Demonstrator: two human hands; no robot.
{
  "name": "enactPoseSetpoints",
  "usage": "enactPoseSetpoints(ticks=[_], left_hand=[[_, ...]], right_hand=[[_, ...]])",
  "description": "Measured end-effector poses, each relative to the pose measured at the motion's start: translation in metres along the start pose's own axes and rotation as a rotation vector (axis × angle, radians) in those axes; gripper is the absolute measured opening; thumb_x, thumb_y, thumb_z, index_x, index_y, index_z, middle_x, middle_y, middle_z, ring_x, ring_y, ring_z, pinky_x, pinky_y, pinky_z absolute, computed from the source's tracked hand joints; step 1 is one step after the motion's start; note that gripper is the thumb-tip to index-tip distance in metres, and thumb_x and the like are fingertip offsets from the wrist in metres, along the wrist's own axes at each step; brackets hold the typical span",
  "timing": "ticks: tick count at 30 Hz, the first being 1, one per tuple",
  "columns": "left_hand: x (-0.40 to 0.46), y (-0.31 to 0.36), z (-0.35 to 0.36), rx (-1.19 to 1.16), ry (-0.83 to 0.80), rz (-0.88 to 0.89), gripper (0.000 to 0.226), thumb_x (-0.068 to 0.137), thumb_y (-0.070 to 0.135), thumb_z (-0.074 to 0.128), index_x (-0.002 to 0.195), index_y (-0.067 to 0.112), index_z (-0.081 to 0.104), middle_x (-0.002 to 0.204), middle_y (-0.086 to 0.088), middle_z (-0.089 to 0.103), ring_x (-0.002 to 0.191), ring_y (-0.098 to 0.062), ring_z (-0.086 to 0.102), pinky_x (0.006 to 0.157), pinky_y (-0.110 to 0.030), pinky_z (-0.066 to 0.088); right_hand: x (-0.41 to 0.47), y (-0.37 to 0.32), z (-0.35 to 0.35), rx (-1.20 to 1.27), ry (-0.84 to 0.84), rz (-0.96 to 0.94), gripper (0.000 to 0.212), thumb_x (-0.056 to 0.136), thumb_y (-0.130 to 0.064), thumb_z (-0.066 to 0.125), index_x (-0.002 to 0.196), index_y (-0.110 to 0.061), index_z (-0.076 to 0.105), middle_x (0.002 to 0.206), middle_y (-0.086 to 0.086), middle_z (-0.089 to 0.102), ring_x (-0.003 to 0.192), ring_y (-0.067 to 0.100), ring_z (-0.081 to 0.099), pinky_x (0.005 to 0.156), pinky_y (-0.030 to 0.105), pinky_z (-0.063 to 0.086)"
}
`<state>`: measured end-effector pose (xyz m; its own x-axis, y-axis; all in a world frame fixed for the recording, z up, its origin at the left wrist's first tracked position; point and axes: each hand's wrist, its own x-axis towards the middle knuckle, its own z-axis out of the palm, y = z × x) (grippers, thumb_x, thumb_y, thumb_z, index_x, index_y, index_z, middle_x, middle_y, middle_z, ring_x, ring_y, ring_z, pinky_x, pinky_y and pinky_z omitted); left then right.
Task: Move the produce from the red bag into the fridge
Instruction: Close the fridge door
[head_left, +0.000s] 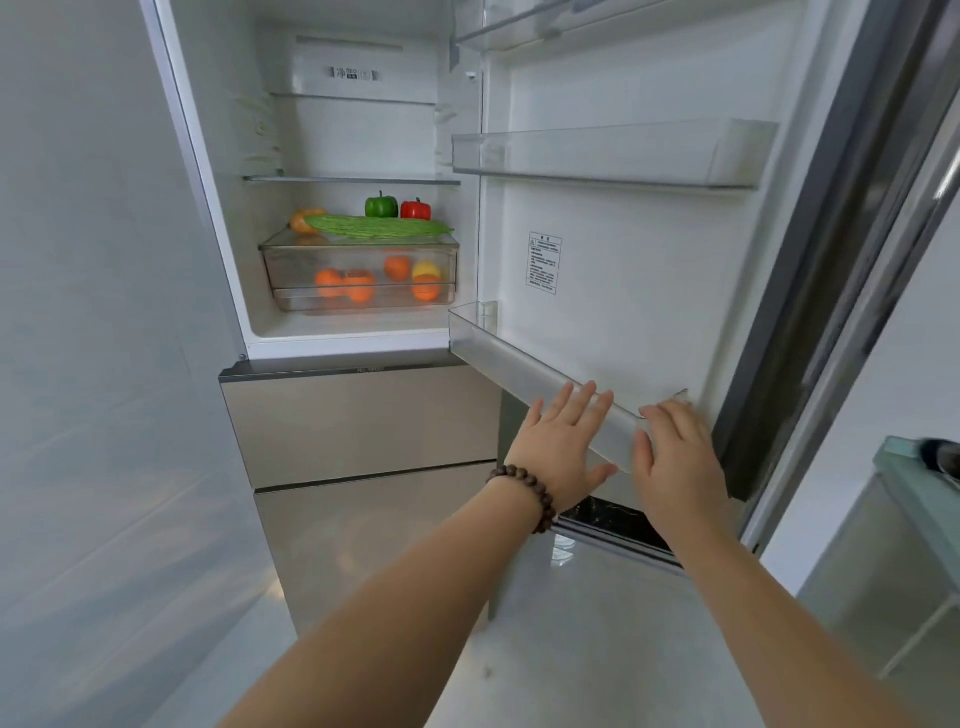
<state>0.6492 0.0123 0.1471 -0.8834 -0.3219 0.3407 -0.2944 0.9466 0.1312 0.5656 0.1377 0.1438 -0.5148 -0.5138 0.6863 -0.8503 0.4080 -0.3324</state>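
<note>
Inside the open fridge (332, 130), a clear crisper drawer (358, 270) holds oranges (345, 285) and 1 lemon (427, 270); on its lid lie a bitter melon (376, 226), a green bell pepper (381, 204) and a red bell pepper (415, 209). The left hand (563, 447), beaded bracelet (527, 493) at the wrist, lies flat with fingers spread against the lowest door bin (519, 369). The right hand (675, 462) rests open on the bin's end, holding nothing.

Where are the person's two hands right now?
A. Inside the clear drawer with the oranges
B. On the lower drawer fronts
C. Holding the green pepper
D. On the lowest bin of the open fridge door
D: the left hand and right hand both lie open against the lowest door bin, holding nothing.
</note>
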Motion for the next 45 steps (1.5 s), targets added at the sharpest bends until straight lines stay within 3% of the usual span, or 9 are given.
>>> enactPoseSetpoints(ticks=[3,7,12,16,24,28,33,38,45], left_hand=[[-0.001,0.000,-0.003,0.034,0.055,-0.031,0.075,0.089,0.053,0.047,0.148,0.025,0.010,0.158,0.003,0.009,0.145,-0.015,0.000,0.115,-0.040,-0.001],[-0.015,-0.006,-0.009,0.075,0.101,-0.070,0.080,0.085,0.064,0.043,0.147,0.020,0.017,0.157,0.000,0.017,0.145,-0.015,0.006,0.117,-0.040,0.002],[-0.047,-0.032,-0.027,0.105,0.145,-0.118,0.097,0.072,0.083,0.027,0.145,0.019,0.025,0.155,0.001,0.024,0.144,-0.014,0.011,0.118,-0.041,0.005],[-0.071,-0.060,-0.040,0.131,0.173,-0.185,0.104,0.067,0.087,0.015,0.143,0.018,0.028,0.154,0.001,0.026,0.144,-0.012,0.012,0.117,-0.037,0.004],[-0.122,-0.127,-0.065,0.021,0.189,-0.397,0.109,0.066,0.088,0.021,0.148,0.017,0.015,0.156,-0.001,0.020,0.145,-0.013,0.005,0.117,-0.037,0.009],[-0.163,-0.142,-0.061,-0.033,0.250,-0.490,0.115,0.066,0.090,0.028,0.149,0.017,-0.005,0.158,0.001,0.007,0.145,-0.012,0.003,0.117,-0.040,0.016],[-0.207,-0.153,-0.058,-0.027,0.323,-0.526,0.117,0.067,0.086,0.036,0.148,0.015,-0.009,0.157,0.002,-0.004,0.145,-0.010,-0.002,0.117,-0.039,0.017],[-0.218,-0.179,-0.062,-0.059,0.389,-0.536,0.116,0.068,0.084,0.039,0.148,0.014,-0.006,0.156,0.005,-0.007,0.145,-0.010,-0.002,0.118,-0.038,0.016],[-0.198,-0.272,-0.070,-0.258,0.446,-0.606,0.121,0.065,0.079,0.055,0.147,0.021,-0.013,0.158,0.005,0.005,0.144,-0.008,0.011,0.115,-0.036,0.024]], right_hand=[[0.002,-0.004,-0.001,0.009,0.011,-0.013,0.024,0.091,-0.009,0.051,0.111,0.002,0.061,0.113,0.015,0.060,0.115,0.030,0.050,0.092,0.044,0.050],[-0.014,-0.016,-0.002,0.046,0.023,-0.103,0.035,0.091,-0.012,0.052,0.125,-0.001,0.055,0.129,0.015,0.056,0.127,0.029,0.046,0.103,0.046,0.043],[-0.021,-0.024,-0.017,-0.012,0.166,-0.199,0.052,0.094,-0.022,0.046,0.142,-0.007,0.034,0.152,0.011,0.027,0.144,0.025,0.015,0.117,0.047,0.016],[-0.009,-0.028,-0.032,-0.059,0.268,-0.205,0.060,0.095,-0.028,0.045,0.146,-0.008,0.023,0.156,0.011,0.013,0.146,0.026,0.006,0.119,0.046,0.007],[-0.008,-0.092,-0.003,0.041,0.243,-0.497,0.058,0.093,-0.020,0.048,0.145,-0.007,0.025,0.154,0.012,0.014,0.145,0.029,0.009,0.115,0.050,0.021],[-0.007,-0.140,0.026,0.104,0.222,-0.601,0.057,0.094,-0.022,0.046,0.146,-0.008,0.025,0.155,0.007,0.013,0.145,0.026,0.009,0.117,0.046,0.018],[0.003,-0.208,0.063,0.095,0.178,-0.727,0.057,0.096,-0.026,0.044,0.146,-0.008,0.023,0.155,0.005,0.015,0.145,0.021,0.008,0.118,0.044,0.015],[0.016,-0.257,0.103,0.231,0.117,-0.704,0.065,0.095,-0.039,0.042,0.148,-0.009,0.017,0.156,0.006,0.007,0.145,0.023,0.007,0.118,0.047,0.013],[0.063,-0.299,0.188,0.177,-0.022,-0.590,0.090,0.085,-0.052,0.055,0.149,-0.011,0.008,0.157,0.011,0.001,0.145,0.026,0.000,0.117,0.050,0.010]])
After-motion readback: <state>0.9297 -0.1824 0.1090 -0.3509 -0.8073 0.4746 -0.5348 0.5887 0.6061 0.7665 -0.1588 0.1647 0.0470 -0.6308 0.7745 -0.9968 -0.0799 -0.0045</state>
